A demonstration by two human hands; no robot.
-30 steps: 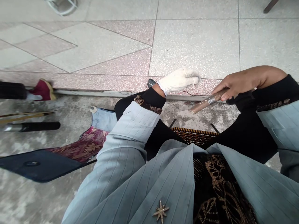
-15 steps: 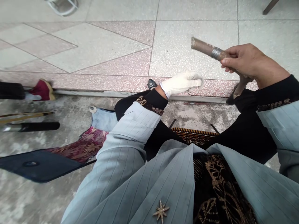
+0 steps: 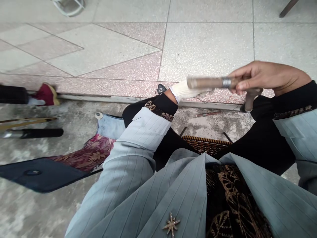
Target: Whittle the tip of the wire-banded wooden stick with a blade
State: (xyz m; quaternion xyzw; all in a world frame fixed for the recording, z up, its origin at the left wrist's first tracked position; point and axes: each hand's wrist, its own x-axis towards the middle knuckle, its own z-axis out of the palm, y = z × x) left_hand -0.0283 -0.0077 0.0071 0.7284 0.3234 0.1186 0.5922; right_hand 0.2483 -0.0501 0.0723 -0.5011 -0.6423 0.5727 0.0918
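Observation:
My left hand (image 3: 182,91), in a white knitted glove, is low over the pinkish edge of the tiled step. Its fingers look curled, but the stick partly covers them and I cannot make out what they hold. My bare right hand (image 3: 257,77) is closed around a brown wooden stick (image 3: 206,82) with metal wire wound around it near my fingers. The free end is blurred and passes across the gloved hand in this view; whether they touch I cannot tell. Beyond my right hand, a brown rounded piece (image 3: 250,100) points down near my knee.
A thin reddish object (image 3: 209,113) lies on the concrete below the step (image 3: 111,99). A woven seat edge (image 3: 208,142) shows between my legs. To the left are a patterned cloth (image 3: 99,150), a black-handled tool (image 3: 42,133) and another person's red shoe (image 3: 48,94).
My right hand has come down, swinging the stick from above and right of the gloved hand to level across it. My left hand has stayed in place.

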